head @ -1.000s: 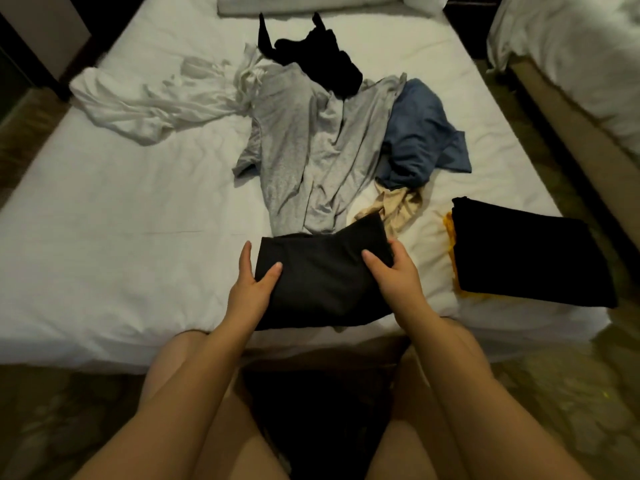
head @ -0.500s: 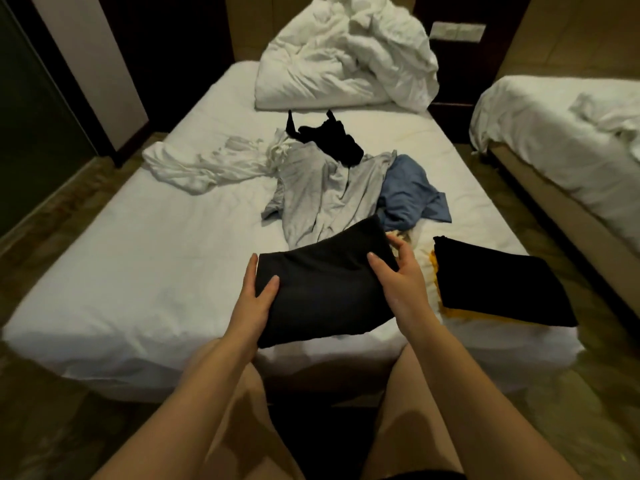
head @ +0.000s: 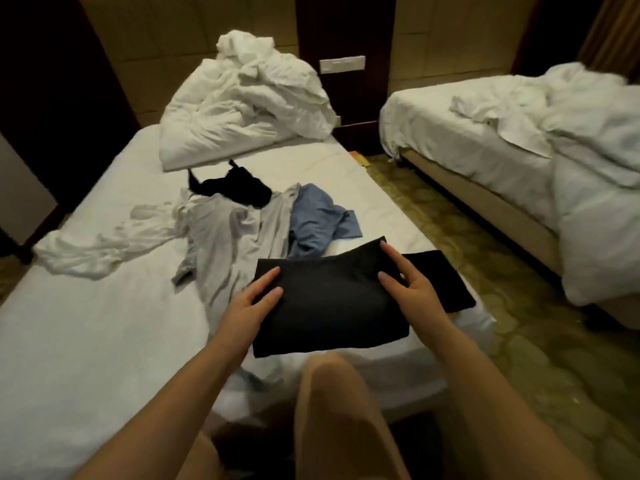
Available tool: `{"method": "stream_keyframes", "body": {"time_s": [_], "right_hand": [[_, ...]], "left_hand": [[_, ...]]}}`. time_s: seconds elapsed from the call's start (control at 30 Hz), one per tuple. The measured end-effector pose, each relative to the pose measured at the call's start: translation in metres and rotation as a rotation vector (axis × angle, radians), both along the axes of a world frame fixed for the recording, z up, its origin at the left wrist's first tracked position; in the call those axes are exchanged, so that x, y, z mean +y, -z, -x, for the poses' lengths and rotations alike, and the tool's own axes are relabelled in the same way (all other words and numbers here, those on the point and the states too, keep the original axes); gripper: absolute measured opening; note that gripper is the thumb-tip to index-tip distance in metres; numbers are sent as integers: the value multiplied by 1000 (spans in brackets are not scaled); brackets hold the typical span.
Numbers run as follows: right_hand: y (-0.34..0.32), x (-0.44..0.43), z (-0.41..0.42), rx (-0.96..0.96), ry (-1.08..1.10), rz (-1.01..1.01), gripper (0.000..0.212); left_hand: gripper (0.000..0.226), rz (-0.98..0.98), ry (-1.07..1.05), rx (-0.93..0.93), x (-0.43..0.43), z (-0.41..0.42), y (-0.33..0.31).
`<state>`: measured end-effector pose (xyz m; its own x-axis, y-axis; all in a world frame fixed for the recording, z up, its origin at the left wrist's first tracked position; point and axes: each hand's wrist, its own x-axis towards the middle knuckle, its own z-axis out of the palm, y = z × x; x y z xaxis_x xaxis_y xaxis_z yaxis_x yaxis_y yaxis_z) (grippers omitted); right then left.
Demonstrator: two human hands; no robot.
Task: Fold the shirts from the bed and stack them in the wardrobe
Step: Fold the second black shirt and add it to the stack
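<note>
A folded black shirt [head: 329, 306] is held up over the near right corner of the bed [head: 86, 341]. My left hand [head: 252, 306] grips its left edge and my right hand [head: 412, 292] grips its right edge, thumbs on top, fingers hidden underneath. Partly behind it, another folded black shirt [head: 446, 282] lies on the bed corner. Unfolded clothes lie mid-bed: a grey shirt [head: 228, 244], a blue shirt [head: 318, 220], a white shirt [head: 104, 251] and a black garment [head: 235, 187]. No wardrobe is in view.
A crumpled white duvet [head: 249, 98] is heaped at the head of the bed. A dark nightstand [head: 346, 81] stands between this bed and a second bed [head: 485, 140] on the right. A patterned floor aisle [head: 467, 237] runs between the beds.
Both hands have lifted the folded black shirt off the mattress and carried it right, over the other folded black shirt. The view has risen and now shows the room.
</note>
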<state>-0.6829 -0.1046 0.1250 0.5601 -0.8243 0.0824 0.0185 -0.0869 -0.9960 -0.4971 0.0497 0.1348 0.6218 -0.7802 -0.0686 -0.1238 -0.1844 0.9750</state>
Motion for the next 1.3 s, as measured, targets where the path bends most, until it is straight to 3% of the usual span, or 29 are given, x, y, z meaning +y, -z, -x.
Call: {"method": "stream_keyframes", "body": {"time_s": [0.13,0.27,0.57,0.73,0.9,1.0,1.07,1.13,1.17,1.23,1.3], "right_hand": [[11,-54,36,138,72,-6,29],[20,-117,60,244,132,-18,28],[66,-220,46,411,79,-83,30],[118,-232,45,638,-70,-63,36],[141,-228,40,570,102,37,34],[137,-226,36,694,148,175,35],[129,-221,31,902,168,337,40],[116,-208,20,1006,192,491,46],[112,-200,13,1026,174,561,49],[115,-180,-1,1072,70,651,51],[129,-166,-8,1126,-11,626,52]], "left_hand": [[62,-78,155,14,-64,23,10],[81,-136,279,28,-127,39,22],[87,-288,202,-156,-215,46,85],[87,-471,240,-224,-212,44,123],[82,-419,247,-292,-220,41,126],[80,-491,258,-460,-218,46,121],[73,-567,246,-793,-213,52,116],[60,-396,218,-1143,-217,57,112],[57,-327,246,-1217,-221,60,110],[57,-395,373,-1240,-229,63,109],[59,-607,488,-1123,-231,62,121]]}}
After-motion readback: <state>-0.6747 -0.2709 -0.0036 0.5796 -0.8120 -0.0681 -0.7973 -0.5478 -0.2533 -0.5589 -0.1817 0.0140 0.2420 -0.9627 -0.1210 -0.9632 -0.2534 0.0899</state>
